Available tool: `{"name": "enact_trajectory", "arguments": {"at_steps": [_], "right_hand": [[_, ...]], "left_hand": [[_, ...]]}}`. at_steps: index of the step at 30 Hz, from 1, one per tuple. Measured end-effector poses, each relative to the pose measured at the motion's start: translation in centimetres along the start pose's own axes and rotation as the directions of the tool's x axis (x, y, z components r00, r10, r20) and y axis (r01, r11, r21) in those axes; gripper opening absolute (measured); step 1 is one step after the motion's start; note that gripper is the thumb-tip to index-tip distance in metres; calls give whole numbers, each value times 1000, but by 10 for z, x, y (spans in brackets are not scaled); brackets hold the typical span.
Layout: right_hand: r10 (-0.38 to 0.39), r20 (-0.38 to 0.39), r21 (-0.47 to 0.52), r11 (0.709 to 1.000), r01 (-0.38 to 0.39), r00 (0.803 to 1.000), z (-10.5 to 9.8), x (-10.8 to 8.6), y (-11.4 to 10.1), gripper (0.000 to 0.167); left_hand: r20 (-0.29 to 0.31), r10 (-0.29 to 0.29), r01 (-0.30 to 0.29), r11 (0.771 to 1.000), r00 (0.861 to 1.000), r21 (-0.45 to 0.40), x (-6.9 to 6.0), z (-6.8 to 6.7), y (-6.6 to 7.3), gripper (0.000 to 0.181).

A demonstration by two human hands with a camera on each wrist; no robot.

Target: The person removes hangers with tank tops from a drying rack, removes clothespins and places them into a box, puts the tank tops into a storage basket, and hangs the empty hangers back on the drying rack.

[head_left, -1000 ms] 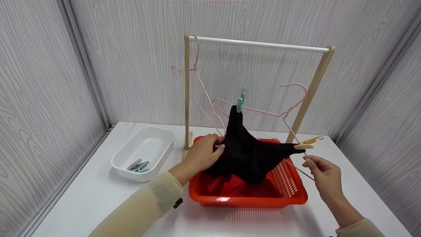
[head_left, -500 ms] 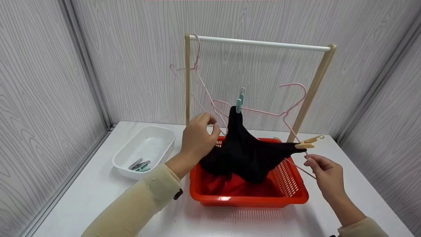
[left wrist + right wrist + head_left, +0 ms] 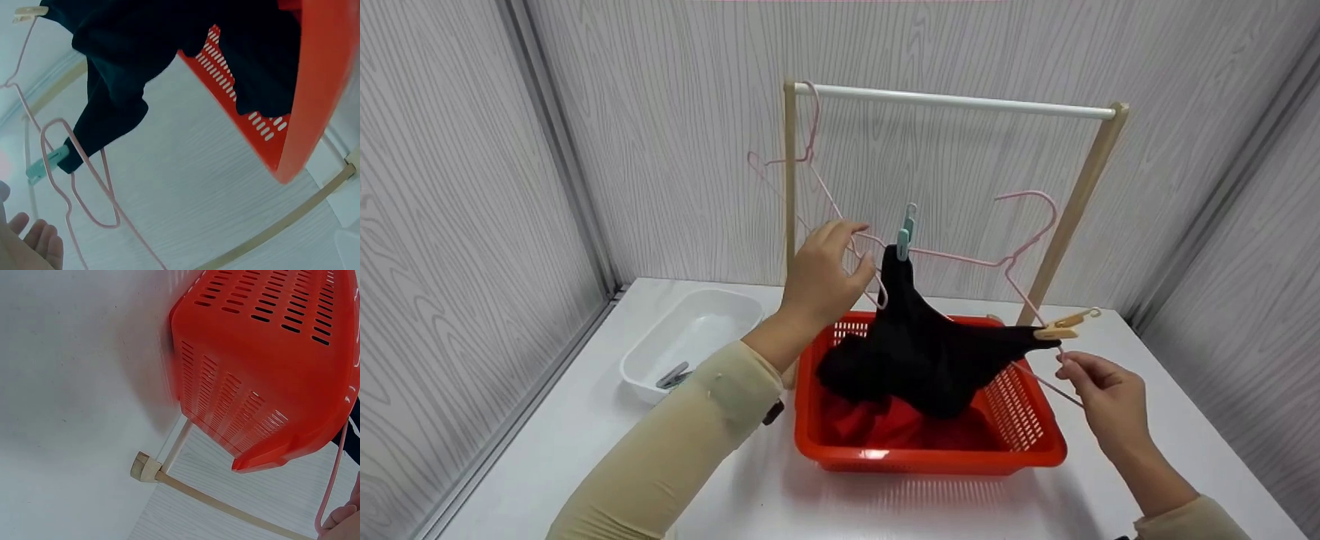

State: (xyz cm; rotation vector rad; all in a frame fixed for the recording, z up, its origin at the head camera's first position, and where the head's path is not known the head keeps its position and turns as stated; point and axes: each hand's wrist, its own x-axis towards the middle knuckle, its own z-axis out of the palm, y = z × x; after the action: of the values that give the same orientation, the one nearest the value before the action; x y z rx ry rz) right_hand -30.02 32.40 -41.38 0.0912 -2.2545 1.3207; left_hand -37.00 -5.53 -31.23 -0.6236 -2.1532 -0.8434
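Note:
A pink hanger [image 3: 960, 257] is tilted above the basket. My right hand [image 3: 1110, 397] pinches its lower right end between thumb and fingers. From this hanger a stretchy black garment [image 3: 922, 352] hangs by a teal clothespin [image 3: 903, 244] at its upper left and a yellow clothespin [image 3: 1059, 331] at its right end. The garment's lower part drops into the red basket [image 3: 930, 459]. My left hand [image 3: 825, 274] is raised left of the teal clothespin, fingers loosely spread. In the left wrist view, those fingers [image 3: 42, 236] stand apart from the hanger and the clothespin.
A second pink hanger [image 3: 814, 124] hangs on the white bar [image 3: 952, 99] of a wooden-legged rack; its lower end overlaps my left hand in view. A white tray [image 3: 690, 330] with clothespins [image 3: 673, 375] stands at left. Red cloth [image 3: 877, 424] lies in the basket.
My left hand has let go of the black garment's left side and risen toward the teal clothespin. The right hand keeps its pinch on the hanger, almost unmoved.

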Motion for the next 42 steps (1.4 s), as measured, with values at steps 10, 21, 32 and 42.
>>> {"name": "enact_trajectory", "arguments": {"at_steps": [10, 21, 32, 42], "right_hand": [[-21, 15, 15, 1000, 20, 1000, -1, 2, 1, 19], [-32, 22, 2, 999, 32, 999, -1, 1, -2, 20], [-58, 29, -6, 998, 58, 998, -1, 0, -2, 19], [-81, 19, 13, 997, 81, 997, 0, 1, 0, 17]], "left_hand": [[238, 2, 9, 999, 971, -45, 25, -4, 1, 63], [460, -40, 113, 985, 887, -132, 37, 5, 12, 73], [441, -46, 175, 950, 896, -258, 35, 10, 6, 50], [371, -29, 142, 950, 928, -279, 32, 12, 2, 28]]}}
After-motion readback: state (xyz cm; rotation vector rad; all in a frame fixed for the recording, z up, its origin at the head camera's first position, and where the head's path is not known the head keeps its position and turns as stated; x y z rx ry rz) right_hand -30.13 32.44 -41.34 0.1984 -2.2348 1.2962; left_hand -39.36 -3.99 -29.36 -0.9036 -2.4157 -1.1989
